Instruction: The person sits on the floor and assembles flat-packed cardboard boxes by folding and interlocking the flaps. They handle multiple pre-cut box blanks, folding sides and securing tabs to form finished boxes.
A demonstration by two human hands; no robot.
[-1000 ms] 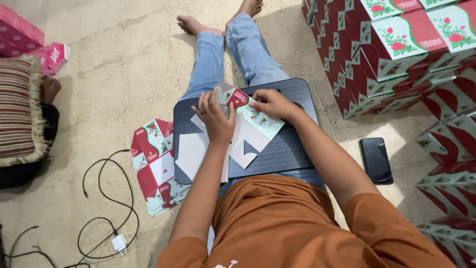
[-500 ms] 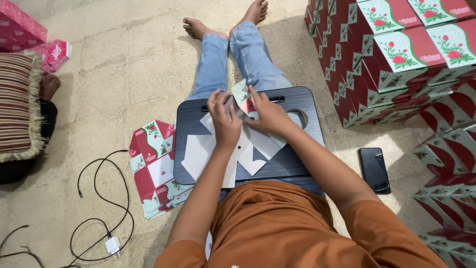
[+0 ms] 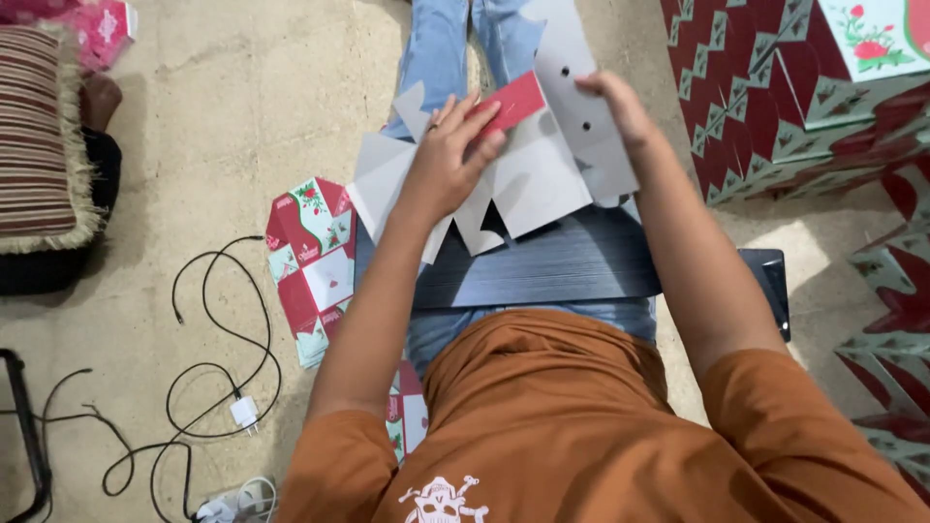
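Your left hand pinches the red flap of the flat cardboard box — grey inside up — over the dark lap tray. Your right hand grips its upper panel. More flat boxes lie on the floor beside you.

1 head cam, steep down, close over lap board
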